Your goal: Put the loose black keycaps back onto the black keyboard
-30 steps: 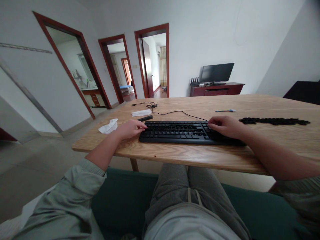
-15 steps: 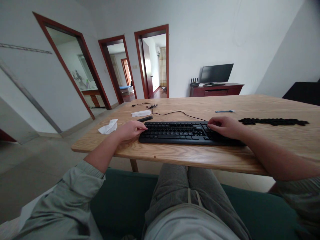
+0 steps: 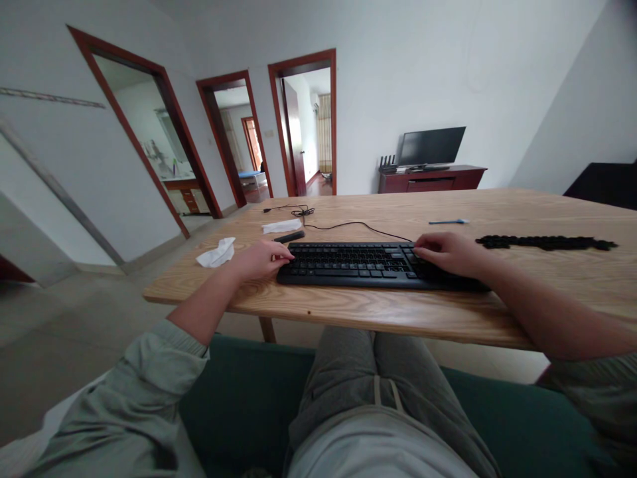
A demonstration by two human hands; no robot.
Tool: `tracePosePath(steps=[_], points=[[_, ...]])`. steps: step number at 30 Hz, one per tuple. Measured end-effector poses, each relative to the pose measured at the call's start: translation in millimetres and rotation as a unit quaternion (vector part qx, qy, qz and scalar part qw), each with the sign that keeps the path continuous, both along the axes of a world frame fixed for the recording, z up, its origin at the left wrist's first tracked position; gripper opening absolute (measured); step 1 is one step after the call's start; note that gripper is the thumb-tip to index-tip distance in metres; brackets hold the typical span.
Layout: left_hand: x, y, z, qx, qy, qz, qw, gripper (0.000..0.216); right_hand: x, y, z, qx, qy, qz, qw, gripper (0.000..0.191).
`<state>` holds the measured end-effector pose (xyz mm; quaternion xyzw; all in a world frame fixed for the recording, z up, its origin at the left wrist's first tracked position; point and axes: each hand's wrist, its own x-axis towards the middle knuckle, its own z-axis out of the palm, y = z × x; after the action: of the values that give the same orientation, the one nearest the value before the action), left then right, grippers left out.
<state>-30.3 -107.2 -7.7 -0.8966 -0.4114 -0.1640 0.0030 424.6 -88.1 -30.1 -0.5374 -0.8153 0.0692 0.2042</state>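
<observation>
A black keyboard (image 3: pixel 348 273) lies on the wooden table in front of me. My left hand (image 3: pixel 263 259) rests at its left end, thumb and fingers pinched together at the edge. Over the right end, on the number pad side, my right hand (image 3: pixel 444 252) is bent with its thumb and fingertips brought together. What those fingertips hold, if anything, is too small to make out. Near the right of the main key block some spots look bare of keycaps. A row of small black pieces that look like keycaps (image 3: pixel 545 243) lies right of my right hand.
The keyboard's cable (image 3: pixel 348 226) runs back to a coiled bundle. Two crumpled white tissues (image 3: pixel 217 253) and a dark slim object (image 3: pixel 289 236) lie on the left, a blue brush-like stick (image 3: pixel 448 222) behind my right hand. The table's (image 3: pixel 318 312) near edge is above my lap.
</observation>
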Motion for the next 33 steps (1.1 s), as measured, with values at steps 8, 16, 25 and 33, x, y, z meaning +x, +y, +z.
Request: tracePosePath(steps=[8, 16, 25, 33], points=[[-7, -2, -8.3, 0.018, -0.006, -0.022, 1.0, 0.029, -33, -20, 16.7, 0.063, -0.07, 0.024, 0.995, 0.025], [-7, -6, -6.5, -0.005, -0.026, -0.031, 0.999, 0.03, -155, -25, 43.3, 0.117, -0.089, 0.246, 0.958, 0.027], [-13, 12, 10.1, -0.13, -0.04, -0.026, 0.99, 0.018, -233, 23, 25.6, 0.062, -0.048, 0.344, 0.936, 0.023], [-20, 28, -7.9, -0.111, -0.146, -0.046, 0.982, 0.013, -248, 30, 16.1, 0.039, 0.024, 0.343, 0.938, 0.015]])
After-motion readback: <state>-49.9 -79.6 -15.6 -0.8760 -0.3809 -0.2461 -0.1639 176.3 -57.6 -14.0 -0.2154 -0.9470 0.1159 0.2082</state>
